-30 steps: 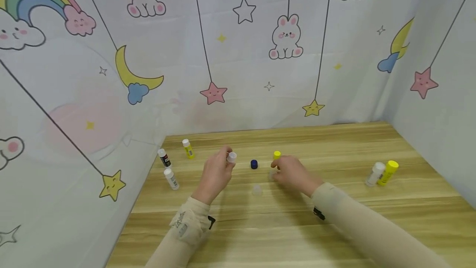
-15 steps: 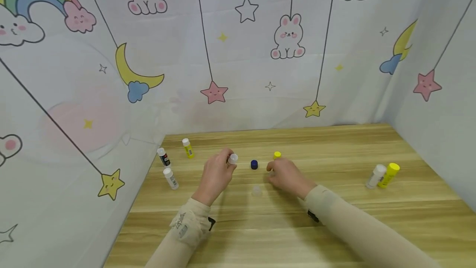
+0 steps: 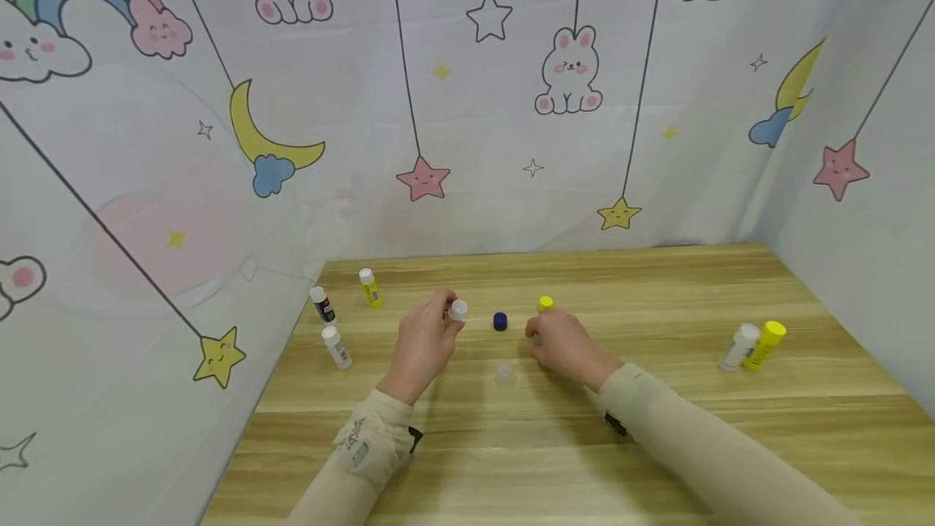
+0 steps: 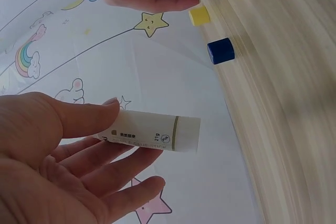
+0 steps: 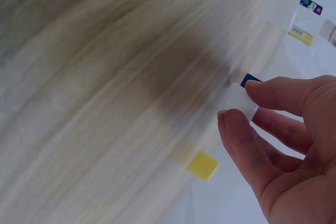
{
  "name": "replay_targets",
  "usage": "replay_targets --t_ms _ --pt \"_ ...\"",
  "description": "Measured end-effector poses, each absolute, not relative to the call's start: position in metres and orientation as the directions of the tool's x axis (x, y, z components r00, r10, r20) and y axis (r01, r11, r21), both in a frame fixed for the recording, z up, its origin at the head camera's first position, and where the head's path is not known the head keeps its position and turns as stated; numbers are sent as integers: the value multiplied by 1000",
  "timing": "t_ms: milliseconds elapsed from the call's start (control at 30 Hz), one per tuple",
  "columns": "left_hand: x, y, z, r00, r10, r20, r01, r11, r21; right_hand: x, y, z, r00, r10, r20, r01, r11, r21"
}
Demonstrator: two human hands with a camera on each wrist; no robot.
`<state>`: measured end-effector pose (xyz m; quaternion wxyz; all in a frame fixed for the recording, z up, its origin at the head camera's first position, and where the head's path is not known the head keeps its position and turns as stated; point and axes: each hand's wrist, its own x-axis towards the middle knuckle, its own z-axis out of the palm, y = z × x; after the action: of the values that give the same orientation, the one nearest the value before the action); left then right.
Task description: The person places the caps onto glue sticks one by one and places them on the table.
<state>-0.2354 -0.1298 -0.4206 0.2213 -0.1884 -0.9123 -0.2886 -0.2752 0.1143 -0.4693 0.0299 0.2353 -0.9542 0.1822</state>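
My left hand grips a white glue stick between thumb and fingers, its uncovered-looking end pointing up towards the head camera. Thumb and index finger of my right hand pinch a ribbed white cap low over the table. Between the hands stands a dark blue cap. A yellow cap sits just beyond the right hand, partly overlapped by it in the head view. Nearer to me is a translucent whitish cap.
At the table's left side stand a black glue stick, a white one and a yellow one, all with white tops. On the right, a white stick and a yellow stick stand together. A patterned curtain encloses the wooden table.
My right hand has shifted slightly left, and the white cap beside its fingers is now between them. My left hand has stayed nearly still with the glue stick.
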Motion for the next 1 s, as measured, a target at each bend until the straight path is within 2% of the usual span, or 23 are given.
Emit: replay_targets --t_ms 333,700,1000 --pt "-235 -130 -419 -814 154 560 454 770 448 -272 118 -458 -875 -455 164 -484 818 -310" --pt "-233 -127 -419 -782 184 595 501 754 424 -263 129 -444 -894 -412 177 -449 833 -323" --pt "-233 -124 -421 -787 197 585 508 744 433 -251 145 -432 -909 -369 196 -417 833 -364"
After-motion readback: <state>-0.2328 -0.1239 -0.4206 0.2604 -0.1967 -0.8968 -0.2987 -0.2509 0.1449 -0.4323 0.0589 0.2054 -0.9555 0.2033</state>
